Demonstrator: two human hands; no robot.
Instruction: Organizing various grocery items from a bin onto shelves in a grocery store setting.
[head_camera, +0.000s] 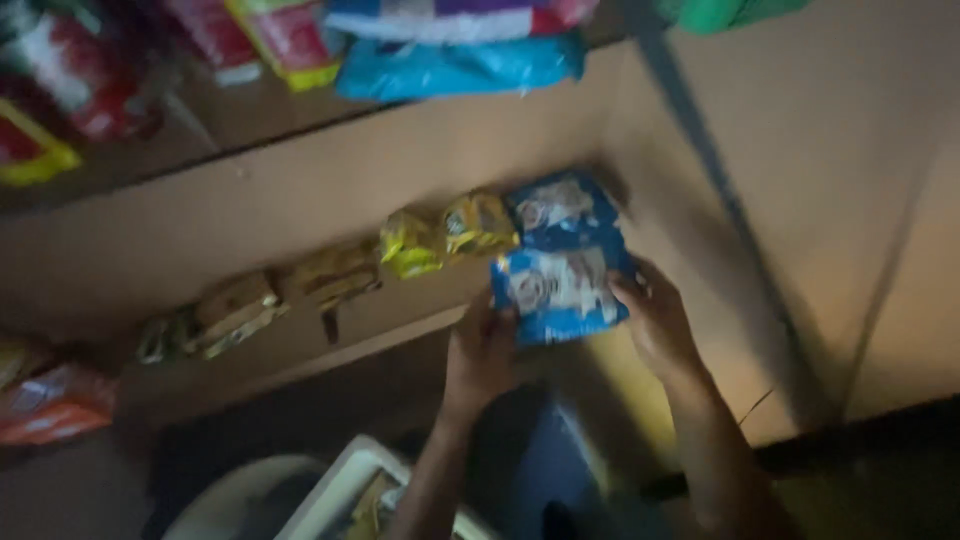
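My left hand (482, 355) and my right hand (655, 320) both grip a blue and white snack packet (558, 290), one hand on each side of it. The packet is held up against the front of a wooden shelf (400, 325). Right behind it stands another blue and white packet (560, 208) at the shelf's right end, next to the side wall. The picture is dim and blurred.
Yellow packets (445, 235) and several brownish packets (240, 305) line the same shelf to the left. Blue (460, 65), red and yellow packets fill the shelf above. An orange packet (55, 405) lies at far left. A white box (345, 490) sits below my arms.
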